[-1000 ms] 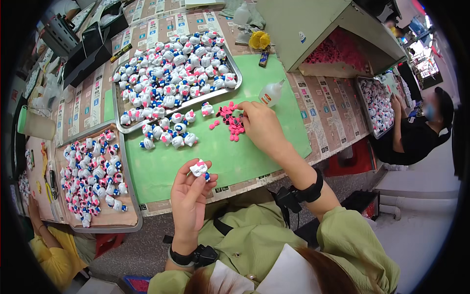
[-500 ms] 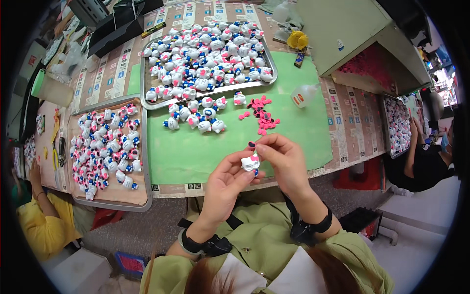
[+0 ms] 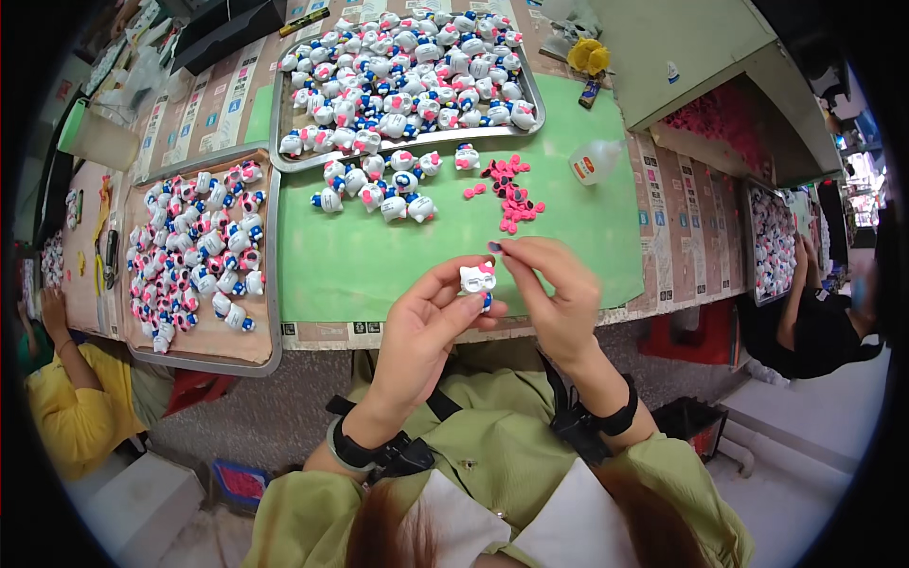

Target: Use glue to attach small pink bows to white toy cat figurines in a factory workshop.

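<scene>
A long table (image 3: 677, 204), covered with printed paper, is seen across the scene. On its left side a person in yellow (image 3: 80, 407) is seen, and on its right side a person in black (image 3: 824, 327). At the far right, a grey metal box (image 3: 682, 57) is placed with its front open, and pink things can be seen inside. The middle of the table is covered by a green sheet (image 3: 369, 270). On the far part of this sheet, a metal tray (image 3: 303, 162) is filled with small white, blue and pink figures. At the left, a lower number of such figures is contained in a paper-lined tray (image 3: 251, 327).

At the near edge of the sheet, the left hand (image 3: 421, 327) is half closed, and one white figure (image 3: 478, 277) is held upright between its thumb and fingers, with the face up. The right hand (image 3: 559, 289) is placed just to the right; its thumb and forefinger are brought together, and a small dark piece (image 3: 494, 247) is pinched at their tips. This piece is held near the far side of the figure's head, apart from it.

A white bottle (image 3: 597, 161) is stood at the right. Between the far tray and the hands, loose figures (image 3: 392, 208) are gathered at the left, and small pink pieces (image 3: 516, 194) are piled at the right.
</scene>
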Demonstrator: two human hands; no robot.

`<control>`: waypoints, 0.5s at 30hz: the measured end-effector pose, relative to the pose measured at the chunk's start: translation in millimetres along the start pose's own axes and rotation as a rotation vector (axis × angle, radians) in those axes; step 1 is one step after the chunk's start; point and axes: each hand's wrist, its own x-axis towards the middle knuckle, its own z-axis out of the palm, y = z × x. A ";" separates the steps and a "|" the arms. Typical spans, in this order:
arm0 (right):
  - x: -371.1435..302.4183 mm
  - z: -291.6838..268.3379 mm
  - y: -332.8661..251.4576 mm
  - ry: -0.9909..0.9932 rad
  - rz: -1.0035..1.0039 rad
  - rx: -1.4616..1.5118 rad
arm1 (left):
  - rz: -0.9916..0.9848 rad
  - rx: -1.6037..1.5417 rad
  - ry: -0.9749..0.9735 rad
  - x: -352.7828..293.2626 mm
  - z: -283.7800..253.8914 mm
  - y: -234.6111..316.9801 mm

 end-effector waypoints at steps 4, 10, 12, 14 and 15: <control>1.0 -9.1 -11.9 -0.081 -0.187 -0.019 | 0.012 0.046 0.019 2.3 -4.3 -2.3; 2.0 -7.6 -11.0 -0.174 -0.376 -0.166 | 0.051 0.075 0.031 -0.1 -5.8 -3.0; 3.1 -10.2 -14.3 -0.191 -0.376 -0.212 | 0.066 0.095 0.016 -0.5 -6.7 -0.8; 4.1 -11.9 -14.8 -0.220 -0.391 -0.200 | 0.084 0.079 0.027 -1.4 -5.7 0.9; 3.3 -12.3 -14.4 -0.235 -0.397 -0.196 | 0.092 0.070 0.030 -1.5 -5.8 0.4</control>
